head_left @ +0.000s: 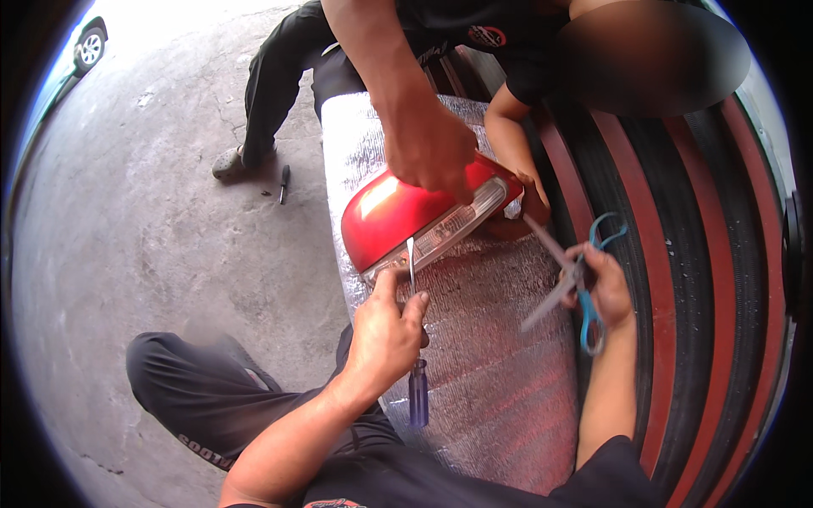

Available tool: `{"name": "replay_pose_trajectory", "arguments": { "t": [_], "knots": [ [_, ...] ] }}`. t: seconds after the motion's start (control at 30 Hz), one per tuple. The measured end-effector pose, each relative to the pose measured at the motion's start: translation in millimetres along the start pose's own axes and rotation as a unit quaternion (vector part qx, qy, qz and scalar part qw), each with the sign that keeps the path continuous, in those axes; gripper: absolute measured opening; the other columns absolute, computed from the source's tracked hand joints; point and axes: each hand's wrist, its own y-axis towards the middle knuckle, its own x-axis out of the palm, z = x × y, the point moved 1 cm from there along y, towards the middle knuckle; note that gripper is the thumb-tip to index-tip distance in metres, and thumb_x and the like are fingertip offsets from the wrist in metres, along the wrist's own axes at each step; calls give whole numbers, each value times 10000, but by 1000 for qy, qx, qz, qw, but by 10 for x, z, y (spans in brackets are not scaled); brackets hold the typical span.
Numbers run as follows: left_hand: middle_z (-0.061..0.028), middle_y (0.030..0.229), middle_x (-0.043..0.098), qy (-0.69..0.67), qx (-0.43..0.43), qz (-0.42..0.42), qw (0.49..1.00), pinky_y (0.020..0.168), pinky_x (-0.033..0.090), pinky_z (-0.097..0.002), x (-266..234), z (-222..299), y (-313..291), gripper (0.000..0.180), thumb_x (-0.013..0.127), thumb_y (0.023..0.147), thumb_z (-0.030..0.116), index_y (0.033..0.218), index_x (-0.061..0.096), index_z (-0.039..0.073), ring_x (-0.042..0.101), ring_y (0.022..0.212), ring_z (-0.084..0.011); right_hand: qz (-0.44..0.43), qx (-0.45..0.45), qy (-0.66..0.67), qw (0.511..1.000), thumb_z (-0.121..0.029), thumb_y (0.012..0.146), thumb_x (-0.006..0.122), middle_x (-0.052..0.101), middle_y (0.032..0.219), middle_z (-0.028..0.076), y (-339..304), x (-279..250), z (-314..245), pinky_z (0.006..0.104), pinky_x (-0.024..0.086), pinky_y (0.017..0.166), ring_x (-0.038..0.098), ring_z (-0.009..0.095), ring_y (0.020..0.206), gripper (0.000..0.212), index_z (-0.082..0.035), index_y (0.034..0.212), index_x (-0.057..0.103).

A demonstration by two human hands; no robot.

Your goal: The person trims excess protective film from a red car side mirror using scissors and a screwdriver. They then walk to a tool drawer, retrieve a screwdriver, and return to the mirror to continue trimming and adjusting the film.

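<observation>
A red tail light [381,222] with a clear lens strip lies tilted over a silver foil-covered pad [483,364]. My left hand [381,334] is closed around a flat-blade screwdriver [418,396]; its blue handle hangs below the hand and its tip points up at the lens edge. The fingers of that hand are at the light's near left corner; whether they press on it I cannot tell. My right hand [611,288] grips blue-handled scissors [550,311], blades spread, right of the pad. A co-worker's hand [428,148] rests on top of the light, and the other [531,203] is at its right end.
Across the pad a person in dark clothes leans in, a shoe [230,162] on the concrete floor [169,229]. A dark-handled tool [284,182] lies on that floor. Red and black striped seating [677,339] runs along the right. A car wheel [90,49] shows at far left.
</observation>
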Motion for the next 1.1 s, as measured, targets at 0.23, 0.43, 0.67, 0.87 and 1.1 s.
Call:
{"name": "replay_pose_trajectory", "arguments": {
  "t": [0.23, 0.43, 0.67, 0.87, 1.1],
  "knots": [
    [-117, 655, 668, -72, -61, -30, 995, 416, 474, -322, 80, 16, 44, 222, 641, 1023, 154, 1090, 526, -24, 637, 486, -181, -132, 40, 290, 947, -405, 1078, 488, 687, 803, 137, -623, 1019, 966, 556, 471, 1013, 692, 309, 963, 393, -71, 1106, 693],
    [-126, 658, 672, -114, -73, -43, 990, 391, 484, -322, 84, 4, 63, 187, 635, 1027, 142, 1024, 548, -24, 630, 461, -182, -104, 94, 391, 910, -414, 1087, 493, 690, 1206, 141, -794, 1528, 1041, 520, 471, 1035, 626, 307, 1181, 385, -83, 1122, 687],
    [-135, 735, 709, -128, -92, -91, 983, 444, 527, -318, -21, -13, 127, 209, 680, 1005, 163, 1039, 621, -34, 659, 517, -189, -142, 91, 431, 886, -340, 1085, 544, 668, 1178, 99, -880, 1626, 969, 386, 500, 970, 624, 197, 1081, 333, -30, 1185, 618],
    [-146, 863, 747, 145, -67, -97, 982, 663, 566, -350, -441, 202, 169, 270, 697, 983, 151, 1151, 677, -60, 706, 727, -186, -191, 88, 407, 889, -364, 1100, 497, 684, 1166, 126, -790, 1712, 1185, 411, 499, 980, 637, 216, 1077, 350, -45, 1167, 622],
    [-135, 895, 670, 501, 387, 178, 753, 755, 508, -442, -436, 684, -1161, 429, 751, 873, 133, 1245, 627, -41, 641, 786, -319, -153, 122, 442, 875, -330, 1090, 542, 663, 1048, 64, -848, 1801, 1040, 339, 522, 845, 615, 154, 941, 325, -30, 1182, 625]
  ]
}}
